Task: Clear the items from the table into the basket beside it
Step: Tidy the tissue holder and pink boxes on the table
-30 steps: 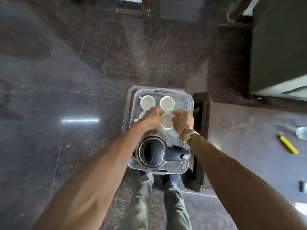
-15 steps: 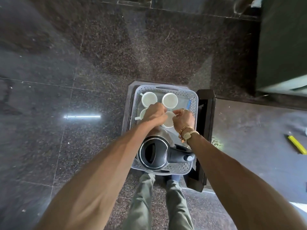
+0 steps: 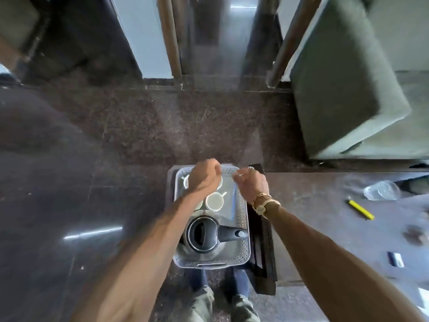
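Observation:
A pale perforated basket (image 3: 246, 248) stands on the floor beside the dark table (image 3: 325, 238). A black-lidded electric kettle (image 3: 204, 233) fills its near half, and white cups (image 3: 214, 201) sit in its far half, partly hidden by my left arm. My left hand (image 3: 205, 176) hovers over the far cups, fingers loosely curled, with nothing seen in it. Over the basket's far right corner is my right hand (image 3: 251, 185), wearing a watch and bracelet, its fingers also loosely curled and empty.
On the table at right lie a yellow marker (image 3: 360, 209), a clear plastic piece (image 3: 380, 190), a small blue-and-white item (image 3: 395, 259) and a blurred dark object (image 3: 415, 234). A grey cushioned seat (image 3: 343, 89) stands at the far right. My legs are below the basket.
Both hands have come up off the cup they were on in the basket and moved toward its far end. The view has tilted up, showing more floor and wall.

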The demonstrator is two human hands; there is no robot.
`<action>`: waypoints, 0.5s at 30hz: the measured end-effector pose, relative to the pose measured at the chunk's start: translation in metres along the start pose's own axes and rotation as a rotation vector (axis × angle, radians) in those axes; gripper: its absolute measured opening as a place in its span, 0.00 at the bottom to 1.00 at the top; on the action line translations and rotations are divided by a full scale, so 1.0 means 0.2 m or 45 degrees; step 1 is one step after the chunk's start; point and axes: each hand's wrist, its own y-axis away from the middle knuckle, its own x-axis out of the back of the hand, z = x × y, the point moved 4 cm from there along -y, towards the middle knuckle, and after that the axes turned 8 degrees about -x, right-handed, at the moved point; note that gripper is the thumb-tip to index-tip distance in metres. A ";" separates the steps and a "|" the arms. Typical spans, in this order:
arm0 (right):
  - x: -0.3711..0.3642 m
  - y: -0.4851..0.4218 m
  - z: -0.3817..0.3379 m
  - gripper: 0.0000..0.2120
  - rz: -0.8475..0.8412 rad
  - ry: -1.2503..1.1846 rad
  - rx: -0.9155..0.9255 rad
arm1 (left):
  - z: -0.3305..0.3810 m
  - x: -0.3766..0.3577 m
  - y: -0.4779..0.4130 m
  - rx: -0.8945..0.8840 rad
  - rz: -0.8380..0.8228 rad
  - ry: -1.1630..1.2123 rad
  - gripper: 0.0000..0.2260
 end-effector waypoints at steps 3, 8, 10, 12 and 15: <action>0.27 0.13 -0.03 0.17 0.151 0.036 0.098 | 0.23 0.10 0.02 -0.177 0.103 0.029 0.06; 0.75 0.39 0.02 0.17 0.378 0.081 0.222 | 0.71 0.19 0.10 -0.474 0.136 0.150 0.10; 0.92 0.48 0.09 0.19 0.468 0.013 0.185 | 0.90 0.24 0.15 -0.596 0.177 0.078 0.12; 1.08 0.56 0.19 0.23 0.540 -0.038 0.113 | 1.09 0.27 0.22 -0.711 0.205 -0.014 0.13; 1.26 0.70 0.37 0.25 0.676 -0.042 0.080 | 1.36 0.22 0.33 -0.848 0.194 -0.071 0.16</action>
